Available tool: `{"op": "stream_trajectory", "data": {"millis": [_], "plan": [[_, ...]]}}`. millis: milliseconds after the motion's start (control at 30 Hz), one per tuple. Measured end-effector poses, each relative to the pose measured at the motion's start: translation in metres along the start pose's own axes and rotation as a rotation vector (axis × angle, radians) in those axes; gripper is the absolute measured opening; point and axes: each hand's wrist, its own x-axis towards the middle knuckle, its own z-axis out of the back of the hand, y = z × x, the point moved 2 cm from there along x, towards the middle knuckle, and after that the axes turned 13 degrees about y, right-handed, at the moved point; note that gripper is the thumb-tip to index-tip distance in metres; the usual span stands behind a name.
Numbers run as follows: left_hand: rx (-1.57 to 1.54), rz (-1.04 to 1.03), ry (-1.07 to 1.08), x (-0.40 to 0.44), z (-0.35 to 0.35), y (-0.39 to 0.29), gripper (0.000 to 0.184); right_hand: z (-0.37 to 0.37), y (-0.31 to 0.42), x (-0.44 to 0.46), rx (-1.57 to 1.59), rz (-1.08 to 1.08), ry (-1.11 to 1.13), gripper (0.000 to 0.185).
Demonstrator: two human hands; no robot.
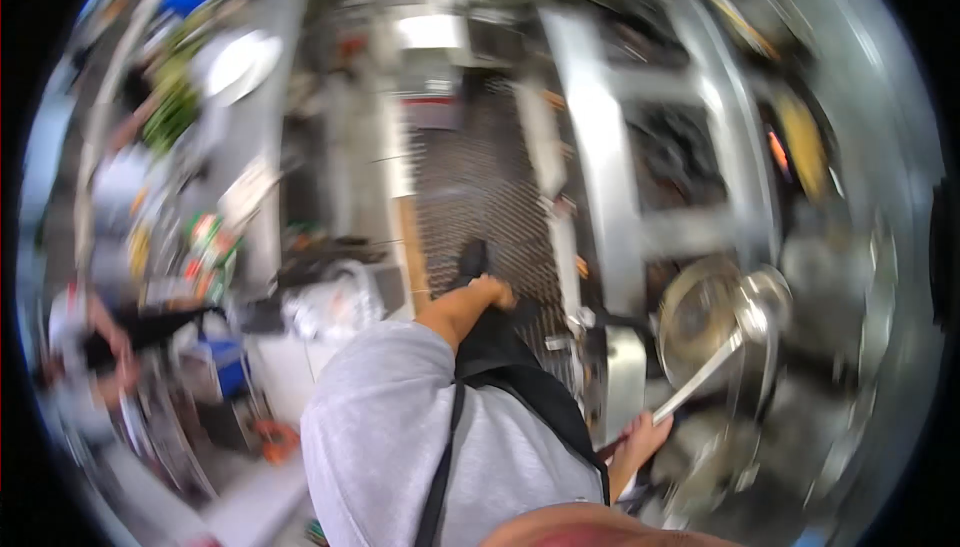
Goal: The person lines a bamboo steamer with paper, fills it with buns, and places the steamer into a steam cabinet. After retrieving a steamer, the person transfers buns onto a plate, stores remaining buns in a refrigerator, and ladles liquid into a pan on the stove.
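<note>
My right hand (645, 439) is closed around the long handle of a metal ladle (705, 372), at the lower right of the head view. The ladle's far end reaches over a round metal pan (690, 312) on the stove, and blur hides whether they touch. My left hand (494, 293) hangs in front of my body, above the floor and near my dark shoe (472, 259). Its fingers look curled but are smeared by motion, and nothing can be made out in them.
A steel stove (592, 147) runs along the right, with an orange flame (778, 150) farther back. On the left is a counter with a white plate (243, 67) and a foil-like bundle (333, 307). Another person (105, 347) stands at far left. Dark textured matting (480, 167) covers the aisle.
</note>
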Motion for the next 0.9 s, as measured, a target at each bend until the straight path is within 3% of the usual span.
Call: {"op": "stream_trajectory", "data": {"millis": [33, 100, 133, 167, 200, 233, 300, 333, 367, 400, 433, 467, 533, 600, 633, 667, 733, 767, 833, 900], "plan": [[-0.119, 0.091, -0.053, -0.042, -0.016, 0.032, 0.065, -0.011, 0.009, 0.010, 0.022, -0.002, 0.101, 0.023], [-0.191, 0.068, 0.020, -0.037, -0.040, 0.102, 0.070, -0.036, 0.031, 0.030, 0.123, 0.015, 0.283, 0.023], [-0.129, -0.053, 0.134, -0.010, -0.038, 0.148, 0.074, -0.048, 0.043, 0.036, 0.213, 0.038, 0.358, 0.023], [-0.195, -0.023, -0.010, -0.080, -0.026, 0.177, 0.069, -0.052, 0.038, 0.049, 0.236, 0.069, 0.411, 0.022], [-0.497, -0.308, -0.211, -0.136, -0.019, 0.218, 0.060, -0.068, 0.056, 0.047, 0.243, 0.032, 0.413, 0.021], [-0.698, -0.259, -0.576, -0.187, -0.020, 0.264, 0.039, -0.078, 0.069, 0.048, 0.264, 0.023, 0.433, 0.020], [-1.016, -0.325, -1.235, -0.393, -0.021, 0.276, 0.026, -0.097, 0.081, 0.052, 0.267, 0.073, 0.516, 0.019], [-0.587, -0.131, -1.875, -0.427, -0.058, 0.337, 0.027, -0.108, 0.088, 0.050, 0.239, 0.074, 0.512, 0.016], [-0.499, 0.198, -2.146, -0.512, -0.081, 0.341, 0.025, -0.123, 0.097, 0.042, 0.204, 0.105, 0.531, 0.014], [-0.717, -0.025, -2.388, -0.579, -0.108, 0.350, 0.024, -0.132, 0.101, 0.036, 0.176, 0.138, 0.542, 0.013], [-0.817, 0.046, -2.742, -0.624, -0.130, 0.381, 0.022, -0.141, 0.104, 0.042, 0.211, 0.136, 0.561, 0.015], [-0.840, 0.166, -2.926, -0.664, -0.157, 0.439, 0.026, -0.151, 0.104, 0.049, 0.257, 0.125, 0.572, 0.018], [-0.485, 1.009, -2.701, -0.731, -0.182, 0.515, 0.026, -0.172, 0.119, 0.032, 0.250, 0.128, 0.614, 0.025], [-0.167, 1.404, -2.141, -0.766, -0.187, 0.585, 0.029, -0.190, 0.123, 0.027, 0.239, 0.193, 0.573, 0.025], [0.031, 1.342, -2.001, -0.773, -0.174, 0.588, 0.030, -0.202, 0.129, 0.005, 0.267, 0.229, 0.543, 0.025], [-0.055, 1.304, -1.784, -0.774, -0.166, 0.592, 0.031, -0.212, 0.134, -0.013, 0.286, 0.262, 0.512, 0.025], [0.232, 1.337, -1.160, -0.775, -0.183, 0.691, 0.031, -0.216, 0.130, -0.004, 0.291, 0.207, 0.546, 0.025], [0.234, 1.327, -1.156, -0.774, -0.184, 0.688, 0.031, -0.216, 0.127, -0.003, 0.304, 0.186, 0.567, 0.020], [-0.349, 0.955, -1.734, -0.766, -0.201, 0.653, 0.037, -0.205, 0.123, 0.009, 0.315, 0.166, 0.622, 0.020], [-0.534, 0.652, -1.887, -0.750, -0.238, 0.602, 0.045, -0.191, 0.122, 0.009, 0.259, 0.200, 0.614, 0.021]]}}
